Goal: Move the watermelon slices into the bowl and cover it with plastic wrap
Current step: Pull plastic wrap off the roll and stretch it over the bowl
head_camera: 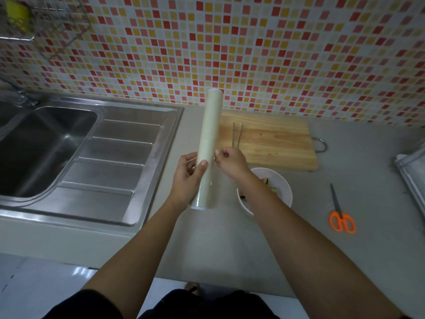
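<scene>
A long pale roll of plastic wrap (209,134) is held upright above the grey counter, between the sink and the cutting board. My left hand (187,178) grips its lower part, thumb across the front. My right hand (231,161) pinches the film's edge at the roll's right side. Below my right forearm stands a white bowl (281,183) with watermelon slices (266,183) partly hidden by the arm.
A wooden cutting board (276,143) with metal tongs (236,134) lies behind the bowl. Orange-handled scissors (340,215) lie to the right. A steel sink (46,143) with drainboard fills the left. A tray edge (411,180) shows at far right.
</scene>
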